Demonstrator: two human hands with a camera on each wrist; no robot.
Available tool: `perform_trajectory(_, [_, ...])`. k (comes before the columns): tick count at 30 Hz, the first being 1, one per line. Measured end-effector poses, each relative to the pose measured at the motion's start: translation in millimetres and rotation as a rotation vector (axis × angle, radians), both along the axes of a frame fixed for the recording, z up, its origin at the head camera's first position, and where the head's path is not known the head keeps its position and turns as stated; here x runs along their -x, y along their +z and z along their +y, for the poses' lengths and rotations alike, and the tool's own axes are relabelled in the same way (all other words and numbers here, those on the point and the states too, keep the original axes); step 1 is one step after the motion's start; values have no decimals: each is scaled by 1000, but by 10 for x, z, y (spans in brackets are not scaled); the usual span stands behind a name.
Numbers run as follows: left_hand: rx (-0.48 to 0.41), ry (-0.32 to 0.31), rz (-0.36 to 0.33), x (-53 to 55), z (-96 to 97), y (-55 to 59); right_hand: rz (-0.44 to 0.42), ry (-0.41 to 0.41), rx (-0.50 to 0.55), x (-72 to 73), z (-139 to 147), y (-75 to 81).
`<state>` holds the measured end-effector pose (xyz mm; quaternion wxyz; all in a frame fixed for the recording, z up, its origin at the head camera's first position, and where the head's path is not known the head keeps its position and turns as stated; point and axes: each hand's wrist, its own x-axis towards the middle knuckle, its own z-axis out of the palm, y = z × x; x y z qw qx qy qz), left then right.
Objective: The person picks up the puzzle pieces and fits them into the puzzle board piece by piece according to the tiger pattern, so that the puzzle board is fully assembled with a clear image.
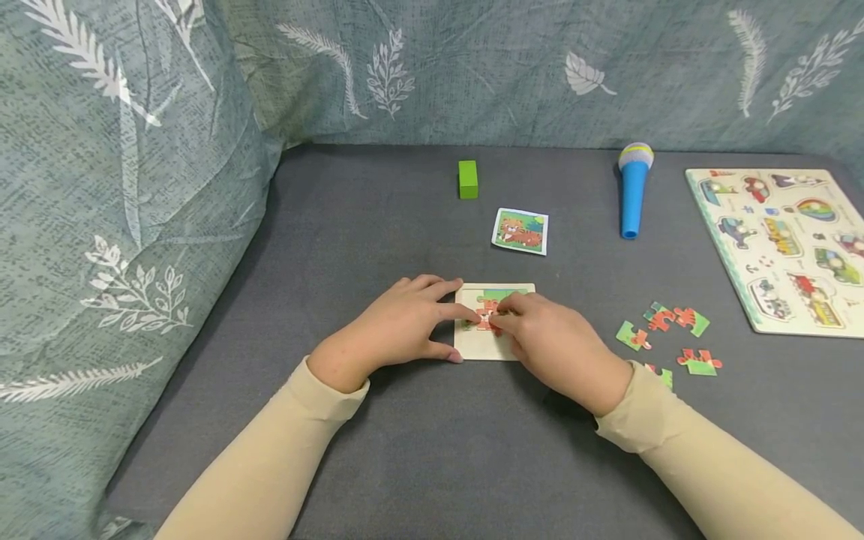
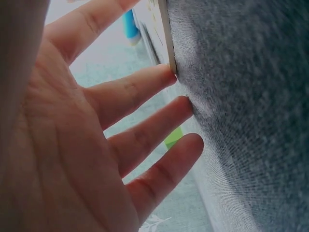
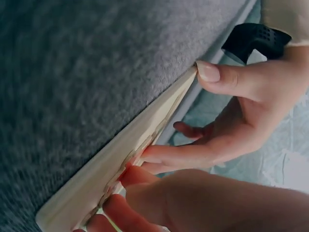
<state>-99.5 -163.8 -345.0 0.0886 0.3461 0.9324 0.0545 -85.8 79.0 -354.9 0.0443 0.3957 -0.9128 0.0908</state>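
A small pale puzzle board [image 1: 481,349] lies flat on the dark cloth between the hands, with several red and green jigsaw pieces [image 1: 502,293] in its upper part. My left hand [image 1: 405,322] spreads over the board's left side. Its index fingertip touches the pieces, and its thumb rests at the lower left corner. From the right, my right hand [image 1: 563,345] bends its fingers and pinches a reddish puzzle piece [image 1: 496,330] near the board's middle. That piece is mostly hidden by the fingers. The right wrist view shows both hands meeting over the board's edge [image 3: 120,142].
Several loose jigsaw pieces [image 1: 700,363] lie to the right. Behind the board are a tiger picture card [image 1: 520,232] and a green block [image 1: 468,180]. A blue toy microphone [image 1: 633,195] and a larger vehicle puzzle board [image 1: 769,217] lie at the back right.
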Motion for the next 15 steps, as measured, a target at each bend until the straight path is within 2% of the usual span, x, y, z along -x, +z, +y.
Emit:
perform_trajectory(8, [-14,49,-29,23,45,1,26,-17,-45,-32,-12,18])
perform_trajectory(15, [-40,101,-73,19,86,-33,-54,-34,24,54,112,30])
